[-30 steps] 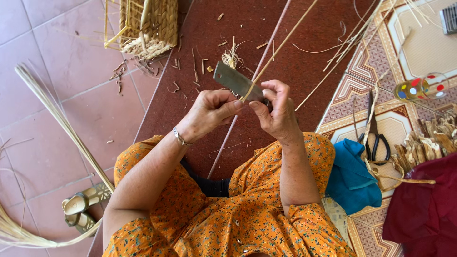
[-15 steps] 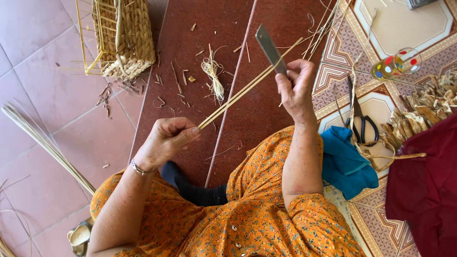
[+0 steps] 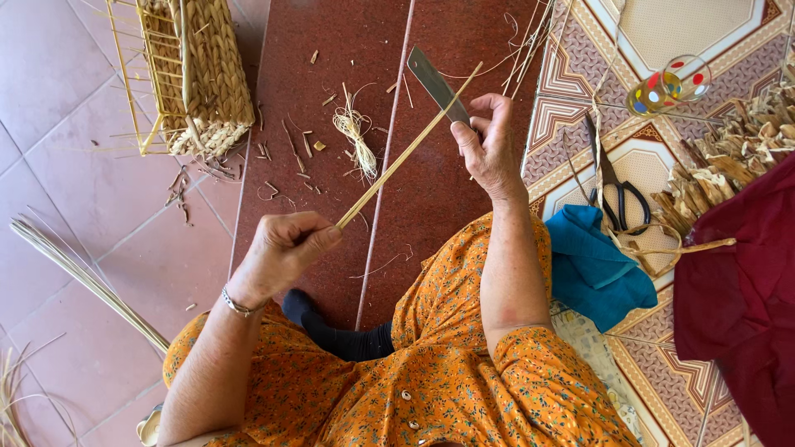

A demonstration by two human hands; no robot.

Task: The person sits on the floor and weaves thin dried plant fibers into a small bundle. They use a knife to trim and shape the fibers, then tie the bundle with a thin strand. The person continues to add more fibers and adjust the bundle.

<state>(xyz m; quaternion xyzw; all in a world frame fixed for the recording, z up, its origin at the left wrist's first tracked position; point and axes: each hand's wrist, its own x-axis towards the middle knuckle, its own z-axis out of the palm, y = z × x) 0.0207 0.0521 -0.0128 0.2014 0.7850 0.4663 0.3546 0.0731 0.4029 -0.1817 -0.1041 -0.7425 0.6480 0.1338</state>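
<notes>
My left hand [image 3: 286, 248] grips the near end of a thin pale cane strip [image 3: 406, 151], which slants up to the right. My right hand [image 3: 489, 141] holds a flat grey knife blade [image 3: 435, 81], its tip pointing up and to the left. The strip crosses just beside the blade near my right thumb. A silver bracelet [image 3: 236, 304] sits on my left wrist. Below both hands is my lap in an orange flowered dress [image 3: 431, 381].
A half-woven basket on a yellow frame [image 3: 195, 70] lies at the upper left. Cane shavings [image 3: 356, 132] litter the red tiles. Black scissors [image 3: 617, 194], a blue cloth [image 3: 592, 265], a dotted glass [image 3: 667, 83], dried husks [image 3: 729, 174] and maroon cloth [image 3: 741, 290] lie right. Long reeds [image 3: 79, 273] lie left.
The hands were together on the knife and strip a second ago. My left hand has since pulled the strip down and left, away from the blade; the knife now points upward.
</notes>
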